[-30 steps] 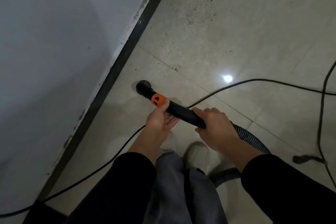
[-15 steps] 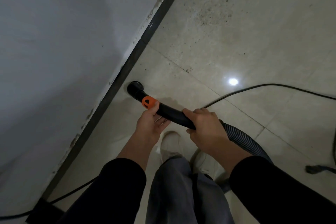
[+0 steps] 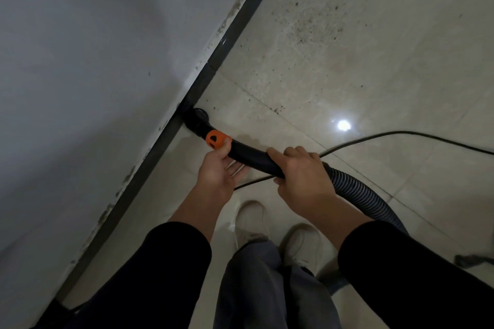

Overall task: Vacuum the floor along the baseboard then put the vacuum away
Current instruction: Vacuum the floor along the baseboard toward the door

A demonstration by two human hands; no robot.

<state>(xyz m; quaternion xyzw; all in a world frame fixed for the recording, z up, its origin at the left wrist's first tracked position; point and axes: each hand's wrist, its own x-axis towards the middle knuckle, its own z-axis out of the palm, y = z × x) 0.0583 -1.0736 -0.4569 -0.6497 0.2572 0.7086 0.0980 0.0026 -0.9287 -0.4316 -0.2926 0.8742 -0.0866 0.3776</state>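
Your right hand [image 3: 302,179] has its fingers [image 3: 291,153] wrapped fully round the black wand [image 3: 251,155], just ahead of where the ribbed hose [image 3: 355,189] joins it. This looks like the driving grip, carrying the weight and pushing the tool.

Your left hand [image 3: 217,168] holds more loosely. The thumb lies over the wand just behind the orange collar [image 3: 216,139], and the fingers [image 3: 236,168] run fairly straight underneath. That suits steering the tip rather than bearing load.

The nozzle [image 3: 198,117] is down on the floor [image 3: 361,83], pressed into the corner against the dark baseboard [image 3: 235,27]. This is where the task wants it. The wand angles in from the right, probably so the mouth meets the edge while your shoes [image 3: 251,219] stand back from the wall [image 3: 80,61].

The hose trails off near and to the right behind you. The power cord [image 3: 401,135] runs across the tiles under your hands, close enough to snag as you advance. A patch of dark specks [image 3: 310,24] lies farther along, a little out from the baseboard, so sweeping looks far from finished.

I can read no brand, label or lettering anywhere. The orange collar shows only a dark opening, not writing.
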